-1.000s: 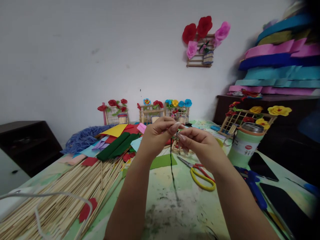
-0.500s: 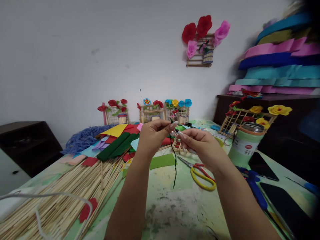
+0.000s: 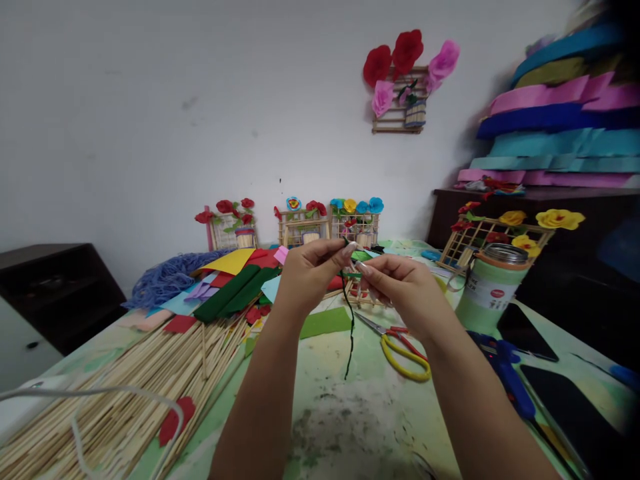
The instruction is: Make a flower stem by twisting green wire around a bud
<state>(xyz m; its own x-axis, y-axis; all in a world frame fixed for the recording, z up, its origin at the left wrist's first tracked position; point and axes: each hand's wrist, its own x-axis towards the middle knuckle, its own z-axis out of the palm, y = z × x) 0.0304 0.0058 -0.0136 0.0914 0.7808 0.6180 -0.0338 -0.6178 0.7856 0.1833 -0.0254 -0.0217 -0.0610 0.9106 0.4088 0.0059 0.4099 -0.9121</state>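
Note:
My left hand (image 3: 315, 270) pinches the top of a thin dark green stem (image 3: 351, 327), which dangles in a slightly wavy line over the table. Close beside it, my right hand (image 3: 400, 283) has thumb and fingers pressed together; a bit of green shows by its fingertips, but what they grip is too small to make out. Under the hands lie a flat light green paper strip (image 3: 326, 323) and scissors (image 3: 400, 350) with yellow and red handles.
Thin wooden sticks (image 3: 125, 373) cover the table's left side, with coloured paper sheets (image 3: 235, 261) and blue yarn (image 3: 167, 275) behind. On the right stand a green bottle (image 3: 487, 287), a blue-handled tool (image 3: 515, 383) and a dark phone (image 3: 570, 413). Flowered stick frames (image 3: 355, 227) line the wall.
My fingertips have shifted slightly against each other, and a bit of green now shows between them. The hanging stem has swung a little to the left at its lower end.

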